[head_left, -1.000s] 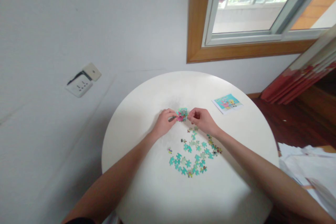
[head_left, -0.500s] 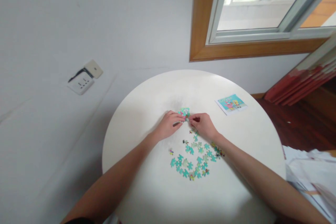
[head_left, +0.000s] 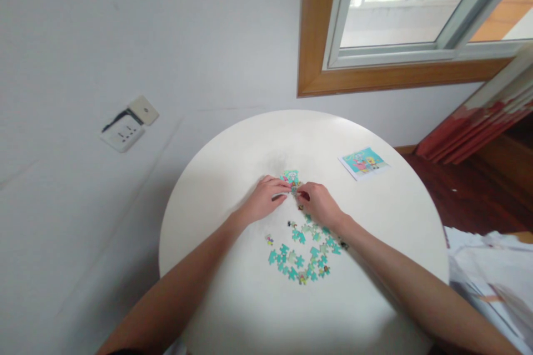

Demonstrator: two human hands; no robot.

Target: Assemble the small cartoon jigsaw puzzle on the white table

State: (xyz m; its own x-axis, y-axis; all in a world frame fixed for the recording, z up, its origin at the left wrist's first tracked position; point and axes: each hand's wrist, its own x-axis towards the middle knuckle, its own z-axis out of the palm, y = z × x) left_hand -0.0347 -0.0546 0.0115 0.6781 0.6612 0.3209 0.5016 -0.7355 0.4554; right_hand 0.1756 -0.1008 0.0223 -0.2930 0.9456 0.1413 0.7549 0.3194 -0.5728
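Note:
A small joined patch of jigsaw puzzle (head_left: 292,175), green with cartoon figures, lies on the white round table (head_left: 233,150). My left hand (head_left: 266,198) rests at its left side, fingers stretched out onto the patch and thumb apart. At the patch's lower right, my right hand (head_left: 317,201) has thumb and fingertips pinched at a puzzle piece, mostly covered by the fingers. Loose puzzle pieces (head_left: 300,260), mostly turquoise, are spread nearer to me, some partly under my right wrist. A lone yellow and pink piece (head_left: 270,240) lies left of them.
A picture card (head_left: 363,163) with the cartoon scene lies at the table's right. Behind the table stand the wall with a socket (head_left: 122,132) and a wood-framed window (head_left: 310,83). White papers (head_left: 487,277) are stacked beyond the right edge, below a red curtain (head_left: 449,133).
My right hand has shifted slightly down and toward the patch, its wrist covering more loose pieces. The left hand stays on the patch. The whole view has moved a little.

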